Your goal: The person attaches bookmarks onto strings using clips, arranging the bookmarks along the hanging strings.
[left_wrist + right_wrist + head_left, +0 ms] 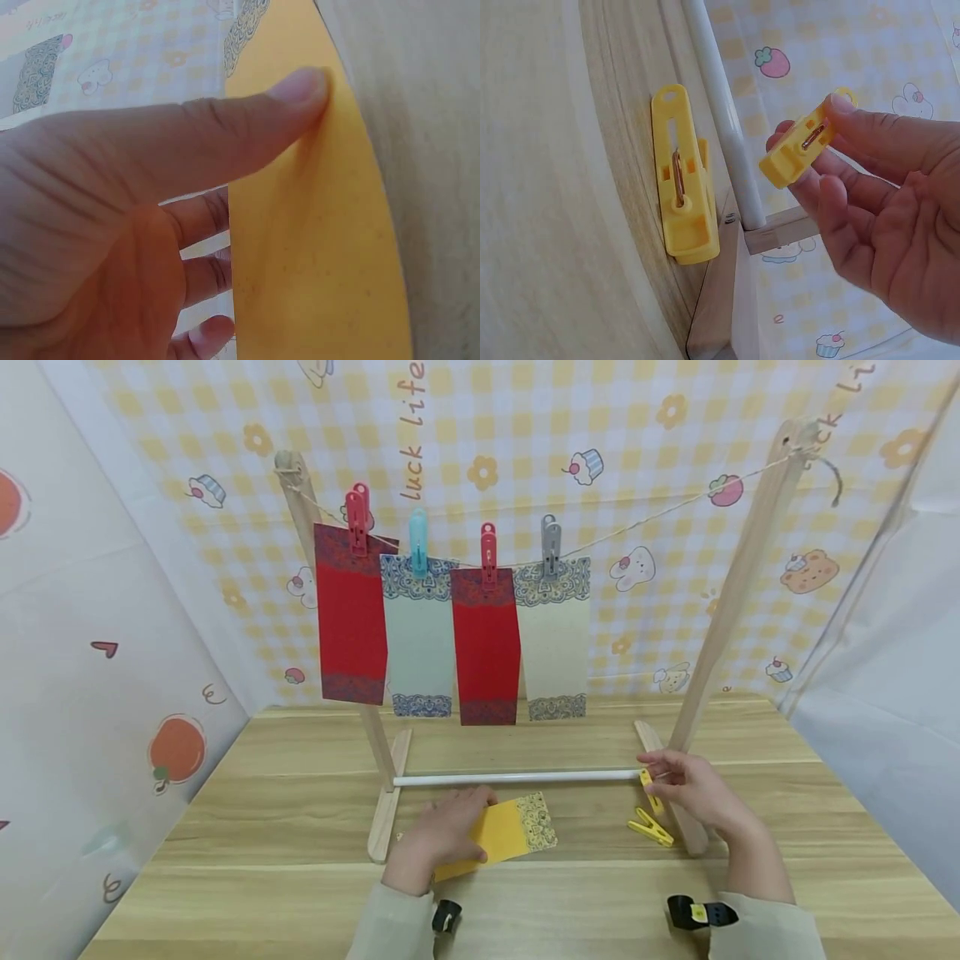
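In the head view my left hand (450, 831) holds a yellow card (504, 833) with a patterned end over the table. The left wrist view shows the thumb pressed on the card's face (315, 225), other fingers behind it. My right hand (697, 789) pinches a yellow clothespin (651, 792) beside the rack's right foot; in the right wrist view this clothespin (799, 150) sits between thumb and fingers. A second yellow clothespin (651, 828) lies on the table just below. Red and pale cards hang above, among them a red card (486, 647) under a red clothespin (489, 556).
A wooden rack with a left post (378, 735) and a right post (731, 593) carries a sagging string (660, 514). A white rod (517, 777) joins its feet low over the table (247, 852). Behind hangs a checked cloth (480, 435).
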`<state>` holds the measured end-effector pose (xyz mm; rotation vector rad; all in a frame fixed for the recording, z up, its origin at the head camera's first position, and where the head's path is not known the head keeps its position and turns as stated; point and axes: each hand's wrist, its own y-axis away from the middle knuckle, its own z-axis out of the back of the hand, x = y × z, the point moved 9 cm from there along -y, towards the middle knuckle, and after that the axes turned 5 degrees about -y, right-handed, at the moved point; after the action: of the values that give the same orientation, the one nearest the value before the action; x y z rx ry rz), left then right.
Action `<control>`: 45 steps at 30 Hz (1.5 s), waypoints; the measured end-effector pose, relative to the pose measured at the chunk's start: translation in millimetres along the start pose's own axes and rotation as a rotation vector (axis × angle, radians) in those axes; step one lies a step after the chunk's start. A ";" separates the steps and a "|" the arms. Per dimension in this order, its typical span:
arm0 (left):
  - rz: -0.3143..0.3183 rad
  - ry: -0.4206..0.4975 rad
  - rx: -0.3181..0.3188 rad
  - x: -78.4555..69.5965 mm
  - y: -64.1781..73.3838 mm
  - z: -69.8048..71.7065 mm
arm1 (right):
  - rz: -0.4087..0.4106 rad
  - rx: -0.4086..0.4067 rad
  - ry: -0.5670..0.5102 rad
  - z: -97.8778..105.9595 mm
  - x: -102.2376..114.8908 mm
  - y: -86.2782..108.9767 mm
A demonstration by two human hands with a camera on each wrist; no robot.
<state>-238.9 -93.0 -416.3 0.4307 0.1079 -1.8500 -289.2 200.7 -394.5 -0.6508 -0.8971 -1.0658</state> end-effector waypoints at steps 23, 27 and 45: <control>-0.078 0.043 -0.039 -8.3 4.7 13.2 | 0.063 -0.065 -0.102 8.9 17.3 4.4; -0.087 0.052 -0.044 -9.8 5.7 15.8 | 0.069 -0.099 -0.113 13.8 22.3 4.2; -0.188 0.127 -0.035 -27.0 5.3 23.5 | 0.130 -0.248 -0.222 27.4 41.5 8.4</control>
<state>-232.5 -77.1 -384.4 0.5282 0.2750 -2.0008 -281.0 207.2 -345.2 -1.0362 -0.9062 -1.0086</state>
